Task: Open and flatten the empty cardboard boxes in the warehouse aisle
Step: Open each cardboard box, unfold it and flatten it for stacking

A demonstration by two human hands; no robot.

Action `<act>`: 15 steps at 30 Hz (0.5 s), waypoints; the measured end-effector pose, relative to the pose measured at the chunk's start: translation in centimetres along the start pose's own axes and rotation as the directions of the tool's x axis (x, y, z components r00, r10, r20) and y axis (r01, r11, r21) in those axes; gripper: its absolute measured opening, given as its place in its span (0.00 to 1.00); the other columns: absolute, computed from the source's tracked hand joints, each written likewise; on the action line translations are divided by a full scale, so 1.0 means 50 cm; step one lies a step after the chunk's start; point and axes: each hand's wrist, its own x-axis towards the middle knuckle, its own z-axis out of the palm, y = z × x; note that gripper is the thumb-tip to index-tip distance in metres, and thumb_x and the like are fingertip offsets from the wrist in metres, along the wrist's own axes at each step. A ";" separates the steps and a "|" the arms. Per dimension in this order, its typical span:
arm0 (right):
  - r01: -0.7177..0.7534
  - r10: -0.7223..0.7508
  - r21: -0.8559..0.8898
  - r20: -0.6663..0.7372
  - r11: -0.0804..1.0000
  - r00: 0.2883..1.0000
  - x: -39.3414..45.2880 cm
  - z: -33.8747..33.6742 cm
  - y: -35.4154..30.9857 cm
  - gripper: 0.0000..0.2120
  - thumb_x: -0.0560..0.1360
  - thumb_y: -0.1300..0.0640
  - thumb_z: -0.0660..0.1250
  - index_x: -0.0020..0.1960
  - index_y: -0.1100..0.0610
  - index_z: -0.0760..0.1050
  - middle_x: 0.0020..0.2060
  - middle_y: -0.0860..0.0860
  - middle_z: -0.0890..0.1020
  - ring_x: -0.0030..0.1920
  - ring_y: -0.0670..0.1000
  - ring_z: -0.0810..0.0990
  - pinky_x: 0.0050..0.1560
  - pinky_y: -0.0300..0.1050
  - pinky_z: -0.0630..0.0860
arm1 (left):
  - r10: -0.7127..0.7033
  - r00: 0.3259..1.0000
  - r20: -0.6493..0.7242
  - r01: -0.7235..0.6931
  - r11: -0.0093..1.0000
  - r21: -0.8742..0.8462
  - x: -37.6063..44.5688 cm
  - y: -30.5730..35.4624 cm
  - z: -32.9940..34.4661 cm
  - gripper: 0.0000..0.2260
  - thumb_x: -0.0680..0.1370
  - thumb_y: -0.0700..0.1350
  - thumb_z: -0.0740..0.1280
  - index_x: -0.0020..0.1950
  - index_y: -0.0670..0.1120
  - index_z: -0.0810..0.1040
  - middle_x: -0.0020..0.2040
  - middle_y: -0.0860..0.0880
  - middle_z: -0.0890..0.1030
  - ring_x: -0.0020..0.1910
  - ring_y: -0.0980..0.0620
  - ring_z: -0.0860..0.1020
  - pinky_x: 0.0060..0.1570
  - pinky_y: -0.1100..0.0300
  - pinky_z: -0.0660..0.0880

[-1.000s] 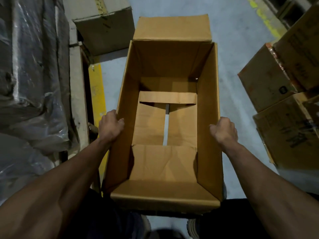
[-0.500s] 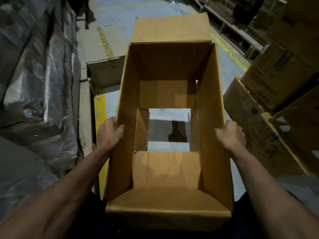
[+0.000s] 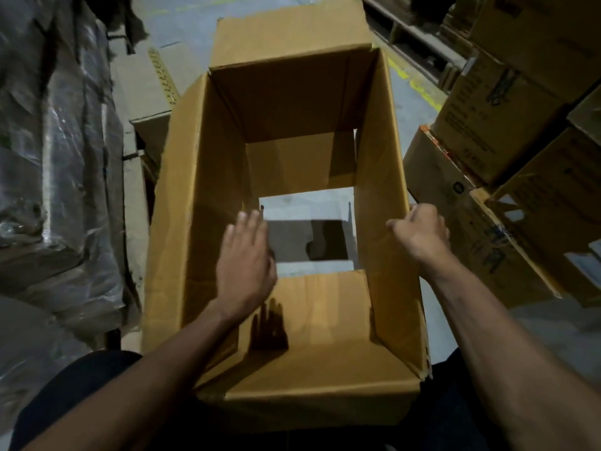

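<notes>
Both hands no longer grip: left hand [image 3: 245, 265] has let go, reaching flat-fingered inside the cardboard box [image 3: 380, 196]; right hand [image 3: 419, 234] still clamps the wall. Bottom open; collapse next.

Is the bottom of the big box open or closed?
Open. Through the cardboard box you can see grey floor where its bottom flaps have swung apart.

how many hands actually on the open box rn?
1. The right hand grips the right wall's top edge of the box. The left hand reaches inside, fingers straight; whether it touches is unclear.
</notes>
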 end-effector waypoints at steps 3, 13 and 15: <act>0.017 -0.016 -0.014 0.014 1.000 1.000 0.013 -0.002 0.000 0.08 0.80 0.54 0.68 0.43 0.55 0.74 0.42 0.51 0.79 0.42 0.53 0.78 0.37 0.44 0.70 | 0.061 0.899 0.433 -0.044 0.998 -0.051 -0.018 0.065 0.094 0.27 0.82 0.54 0.59 0.79 0.47 0.58 0.80 0.46 0.58 0.78 0.46 0.57 0.76 0.49 0.55; 0.008 -0.011 0.066 0.049 0.998 0.999 0.039 0.009 0.000 0.04 0.80 0.54 0.68 0.50 0.54 0.75 0.46 0.49 0.79 0.42 0.51 0.77 0.32 0.38 0.65 | 0.044 0.509 0.860 0.092 0.990 -0.105 -0.048 0.103 0.298 0.28 0.84 0.58 0.53 0.81 0.48 0.52 0.81 0.42 0.47 0.79 0.39 0.50 0.76 0.42 0.57; 0.014 -0.020 0.092 0.067 0.996 0.998 0.042 0.009 -0.003 0.04 0.80 0.54 0.68 0.51 0.52 0.73 0.46 0.49 0.77 0.43 0.52 0.76 0.35 0.40 0.67 | 0.045 0.412 0.910 0.129 0.986 -0.108 -0.063 0.098 0.318 0.27 0.84 0.59 0.52 0.79 0.46 0.60 0.79 0.41 0.58 0.75 0.40 0.62 0.72 0.47 0.62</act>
